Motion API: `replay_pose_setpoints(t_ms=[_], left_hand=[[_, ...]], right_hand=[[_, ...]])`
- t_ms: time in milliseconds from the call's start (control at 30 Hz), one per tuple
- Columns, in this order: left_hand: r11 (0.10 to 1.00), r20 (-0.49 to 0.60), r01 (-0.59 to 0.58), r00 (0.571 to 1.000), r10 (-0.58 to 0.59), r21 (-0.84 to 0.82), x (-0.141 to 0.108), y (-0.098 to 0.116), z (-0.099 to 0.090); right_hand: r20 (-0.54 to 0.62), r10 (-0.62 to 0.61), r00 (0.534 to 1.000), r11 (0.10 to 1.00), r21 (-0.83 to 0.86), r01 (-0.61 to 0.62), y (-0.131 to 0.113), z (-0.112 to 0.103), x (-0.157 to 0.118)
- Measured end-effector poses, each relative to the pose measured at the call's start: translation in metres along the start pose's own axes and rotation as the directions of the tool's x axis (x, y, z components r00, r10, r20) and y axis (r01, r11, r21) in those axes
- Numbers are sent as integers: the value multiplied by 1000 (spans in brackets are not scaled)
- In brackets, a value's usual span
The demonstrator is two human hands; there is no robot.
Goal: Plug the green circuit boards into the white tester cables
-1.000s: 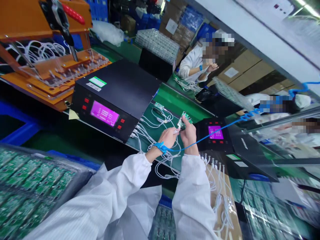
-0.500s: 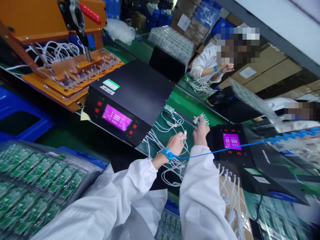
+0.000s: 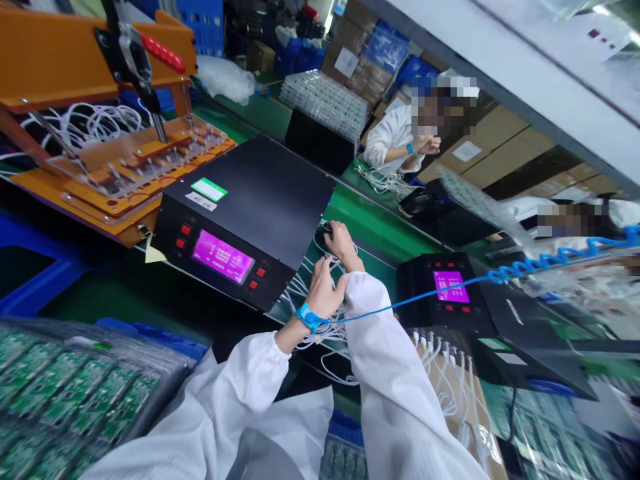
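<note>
My left hand (image 3: 324, 292) wears a blue wrist strap (image 3: 310, 318) and lies over a tangle of white cables (image 3: 325, 335). Its thumb stands apart from the fingers, and I see no plug between them. Just beyond it, my right hand (image 3: 344, 245) reaches to the right side of a black tester box (image 3: 245, 207). Those fingers are bent round the edge of a green circuit board (image 3: 323, 224), which is mostly hidden by the hand and the box. A dark piece shows at the fingertips.
An orange clamp fixture (image 3: 135, 167) with a red handle stands at the left. A second black tester (image 3: 450, 287) is at the right. Trays of green boards (image 3: 75, 387) lie at lower left. A blue coiled cord (image 3: 545, 263) runs to my wrist. A co-worker (image 3: 395, 137) sits across.
My right hand has moved left with the circuit board to the tester's side. My left hand has let go of the white cable plug and shifted slightly left. The view has turned a little.
</note>
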State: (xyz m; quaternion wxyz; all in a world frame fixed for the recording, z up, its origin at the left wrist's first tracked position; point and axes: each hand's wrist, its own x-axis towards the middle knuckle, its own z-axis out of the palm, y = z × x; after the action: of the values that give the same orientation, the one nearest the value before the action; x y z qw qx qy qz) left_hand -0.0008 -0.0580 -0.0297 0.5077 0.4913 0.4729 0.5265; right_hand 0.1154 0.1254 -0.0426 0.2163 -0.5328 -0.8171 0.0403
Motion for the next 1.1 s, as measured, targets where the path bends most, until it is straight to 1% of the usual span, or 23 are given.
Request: replay_pose_setpoints(t_ms=[133,200,267,333,400,467,500,567,667,733,800,900,967,1033,1067,1100], left_hand=[[997,-29,50,998,-52,-59,14,7,0],[993,-45,79,995,-84,-90,20,8,2],[987,-68,107,991,-115,-116,25,9,3],[982,-100,131,984,-145,-137,31,8,2],[977,-138,151,975,-173,-152,39,9,1],[973,-167,164,967,-191,-161,49,11,1],[973,-172,167,966,-194,-161,53,12,2],[977,-161,159,970,-182,-144,59,17,4],[990,-129,121,983,-130,-76,58,22,7],[995,-108,95,990,-96,-13,53,25,8],[996,-82,74,994,-70,54,48,26,8],[987,-49,46,998,-39,156,44,30,8],[974,-39,32,999,-24,225,41,33,7],[955,-29,18,1000,-10,296,36,36,8],[944,-20,10,1000,-3,331,33,37,9],[931,-6,-2,1000,4,365,29,38,10]], right_hand=[[106,-51,993,992,-105,62,-2,-3,-2],[149,-79,986,987,-128,98,-4,-7,-4],[166,-88,982,985,-132,110,-6,-11,-7],[125,-74,989,992,-97,86,-9,-16,-12],[15,-60,998,998,-18,60,-13,-26,-23],[-102,-63,993,996,63,69,-18,-39,-37],[-141,-70,988,993,87,82,-21,-47,-46],[-166,-81,983,989,106,99,-26,-64,-63],[-147,-80,986,987,128,100,-31,-81,-84],[-143,-77,987,983,155,99,-30,-84,-92],[-155,-68,986,982,165,93,-27,-82,-95],[-186,-53,981,982,170,86,-22,-77,-96],[-185,-38,982,979,192,74,-19,-75,-93],[-202,17,979,973,229,30,-16,-78,-89],[-242,75,967,966,258,-10,-15,-82,-86],[-300,150,942,953,298,-56,-14,-86,-84]])
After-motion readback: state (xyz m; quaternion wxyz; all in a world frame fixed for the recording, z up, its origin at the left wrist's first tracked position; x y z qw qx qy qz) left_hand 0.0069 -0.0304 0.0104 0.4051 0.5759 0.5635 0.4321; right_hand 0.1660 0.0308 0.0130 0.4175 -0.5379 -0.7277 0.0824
